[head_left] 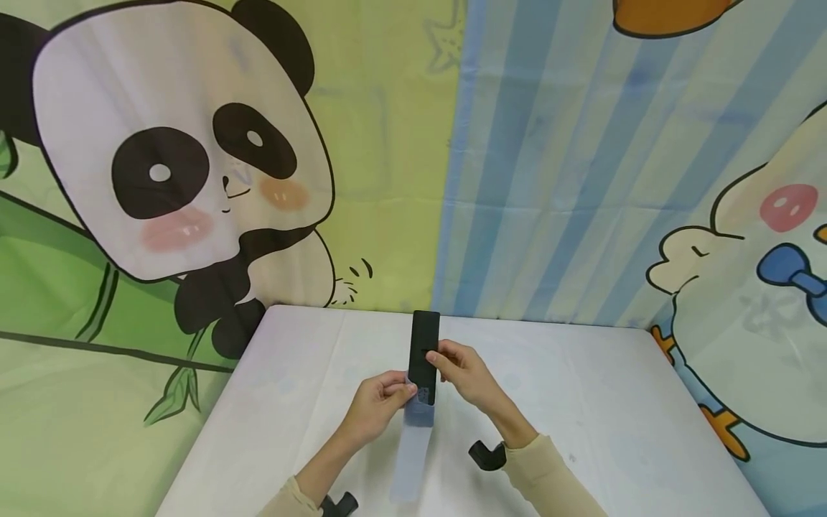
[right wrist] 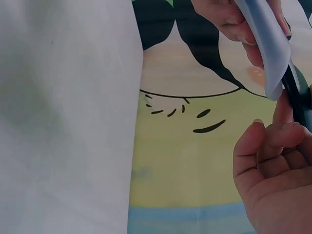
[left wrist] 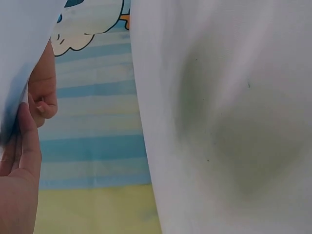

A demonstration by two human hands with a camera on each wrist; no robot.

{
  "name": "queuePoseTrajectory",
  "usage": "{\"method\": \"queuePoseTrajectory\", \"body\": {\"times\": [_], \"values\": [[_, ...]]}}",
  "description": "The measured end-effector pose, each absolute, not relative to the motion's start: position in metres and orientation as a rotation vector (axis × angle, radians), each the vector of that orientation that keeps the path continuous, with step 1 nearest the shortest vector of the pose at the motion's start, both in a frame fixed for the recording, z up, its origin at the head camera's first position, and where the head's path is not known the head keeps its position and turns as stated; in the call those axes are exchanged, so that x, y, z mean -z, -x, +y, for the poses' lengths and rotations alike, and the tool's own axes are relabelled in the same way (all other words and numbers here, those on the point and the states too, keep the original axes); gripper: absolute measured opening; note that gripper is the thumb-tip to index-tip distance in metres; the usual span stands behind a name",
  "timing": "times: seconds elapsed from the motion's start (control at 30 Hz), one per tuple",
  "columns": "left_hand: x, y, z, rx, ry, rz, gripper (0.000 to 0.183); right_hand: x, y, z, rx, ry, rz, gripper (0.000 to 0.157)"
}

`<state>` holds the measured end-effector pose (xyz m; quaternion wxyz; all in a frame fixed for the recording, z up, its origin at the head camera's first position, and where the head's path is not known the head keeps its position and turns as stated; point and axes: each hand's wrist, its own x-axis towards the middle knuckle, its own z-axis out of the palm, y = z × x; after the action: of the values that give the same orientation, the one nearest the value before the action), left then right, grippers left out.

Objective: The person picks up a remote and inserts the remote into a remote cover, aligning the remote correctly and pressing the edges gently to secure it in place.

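From my end I see the black box (head_left: 422,366) seemingly lifted off the counter (head_left: 562,402), lying lengthwise away from the wearer, its near end against a see-through plastic sleeve (head_left: 418,416) whose pale flap (head_left: 411,463) trails nearer the wearer than the box. The left hand (head_left: 377,406) has its grip pinching the sleeve at the box's left edge, low down; the right hand (head_left: 468,373) has its grip pinching the box's right edge higher up, thumb in front. My main worry is a slip: both hands take only the edges, so if the right thumb eased without a firm left pinch, I judge the box could drop to the counter. Uneven pulling from the two sides might also twist the box and crease or tear the thin plastic, and the flap below the box could fold over and snag a finger. Only the head view gives me the box's broad face, the small label (head_left: 423,396) near its lower end and the flap's length. The right wrist view adds a side look: the plastic curving beside the box's narrow dark edge, right fingers curled next to it. In the left wrist view a pale sheet largely masks the box, so I cannot tell from there how firmly the left fingers press.
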<state>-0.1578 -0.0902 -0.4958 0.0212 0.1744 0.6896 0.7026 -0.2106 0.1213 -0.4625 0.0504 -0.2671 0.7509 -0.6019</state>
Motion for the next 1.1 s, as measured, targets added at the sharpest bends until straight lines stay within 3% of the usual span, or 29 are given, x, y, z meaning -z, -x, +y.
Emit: {"method": "queuePoseTrajectory", "body": {"times": [0.33, 0.63, 1.1], "values": [[0.495, 0.161, -0.091, -2.176, -0.517, 2.149, 0.027, 0.465, 0.209, 0.119, 1.810, 0.821, 2.316, 0.017], [0.495, 0.161, -0.090, -2.110, -0.419, 2.202, 0.053, 0.465, 0.206, 0.118, 1.910, 0.721, 2.321, 0.017], [0.490, 0.168, -0.087, -2.045, -0.316, 2.263, 0.045, 0.437, 0.192, 0.118, 1.824, 0.747, 2.352, 0.015]]}}
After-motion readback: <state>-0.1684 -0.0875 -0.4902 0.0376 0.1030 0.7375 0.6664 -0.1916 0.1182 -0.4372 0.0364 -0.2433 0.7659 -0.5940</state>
